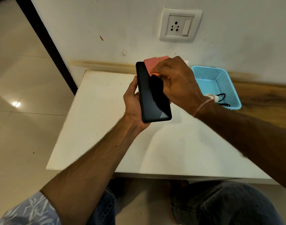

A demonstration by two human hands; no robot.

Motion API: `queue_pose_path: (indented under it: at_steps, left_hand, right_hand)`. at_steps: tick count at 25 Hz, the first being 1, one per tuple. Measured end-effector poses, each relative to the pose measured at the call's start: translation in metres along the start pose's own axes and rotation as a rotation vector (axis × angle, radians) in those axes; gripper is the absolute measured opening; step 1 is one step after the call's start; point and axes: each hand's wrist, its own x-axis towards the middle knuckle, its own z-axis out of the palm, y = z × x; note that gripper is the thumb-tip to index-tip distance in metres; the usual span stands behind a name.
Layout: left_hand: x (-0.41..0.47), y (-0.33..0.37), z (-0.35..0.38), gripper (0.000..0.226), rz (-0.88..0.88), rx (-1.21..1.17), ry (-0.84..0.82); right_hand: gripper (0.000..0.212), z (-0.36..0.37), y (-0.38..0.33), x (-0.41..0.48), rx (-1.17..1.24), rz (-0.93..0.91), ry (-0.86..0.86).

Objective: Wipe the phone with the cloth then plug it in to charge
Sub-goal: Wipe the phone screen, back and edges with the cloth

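White desk [96,127] sits against a pale wall w/ a wooden strip along the base, beige tiled floor to the left. On the wall above, a white socket plate [180,25] w/ a 3-pin outlet and a rocker switch. Left hand [133,104] is closed round the black phone [152,93], gripping it by its left edge from underneath, screen dark and facing up, long axis running away from the person, held above the desk and not touching it. Right hand [176,83] is curled over the upper right part of the screen, fingers pinched on a pink cloth [152,63] that is pressed to the glass; part of the cloth sticks out past the phone's far end. A pinkish thread band sits on the right wrist. Just right of the hands, a light-blue perforated basket [220,78] stands on the desk near the wall, holding a white charger plug [211,96] and a black cable [224,101] (mostly hidden behind the right wrist, so can't tell how it's coiled). Bottom of view: jeans-clad knees and a patterned blue sleeve.
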Motion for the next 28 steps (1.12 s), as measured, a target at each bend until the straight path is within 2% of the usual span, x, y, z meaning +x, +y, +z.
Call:
queue_pose_path:
  at_steps: [2,4,6,9,14,15,17,20,22,25,28]
  left_hand:
    - [0.000,0.001,0.000,0.047,-0.015,-0.016,0.009]
    - [-0.002,0.002,-0.002,0.047,-0.020,-0.053,-0.016]
    - [-0.003,0.001,-0.005,0.046,0.004,-0.063,-0.037]
    - [-0.003,0.001,-0.005,0.045,-0.015,-0.062,-0.063]
    - [-0.003,0.002,0.004,0.052,-0.032,0.017,-0.035]
    - [-0.004,0.002,0.005,0.052,-0.036,0.010,-0.021]
    - [-0.005,0.005,0.003,0.052,-0.034,-0.012,-0.005]
    - [-0.007,0.008,0.002,0.068,-0.037,-0.020,-0.001]
    - [-0.007,0.008,0.004,0.071,-0.032,-0.017,-0.014]
    - [-0.006,0.006,0.005,0.056,-0.037,-0.012,-0.029]
    - [-0.007,0.006,0.006,0.053,-0.025,0.008,-0.015]
  right_hand:
    - [0.020,0.004,-0.009,-0.006,0.023,-0.009,0.054]
    - [0.019,0.010,-0.028,-0.021,0.082,-0.137,0.094]
    - [0.019,0.016,-0.041,-0.038,0.089,-0.261,0.069]
    - [0.019,0.007,-0.029,-0.034,0.030,-0.328,-0.001]
    - [0.022,-0.006,0.006,-0.005,0.006,-0.015,0.030]
    - [0.021,-0.004,0.003,-0.005,0.010,-0.002,0.055]
    - [0.019,0.003,-0.012,-0.016,0.037,-0.090,0.085]
    - [0.020,0.014,-0.034,-0.044,0.049,-0.288,0.041]
    - [0.021,0.009,-0.030,-0.047,0.023,-0.346,-0.009]
    - [0.023,-0.003,-0.006,-0.029,0.000,-0.216,0.020]
    - [0.022,-0.005,0.000,-0.020,-0.017,-0.052,0.060]
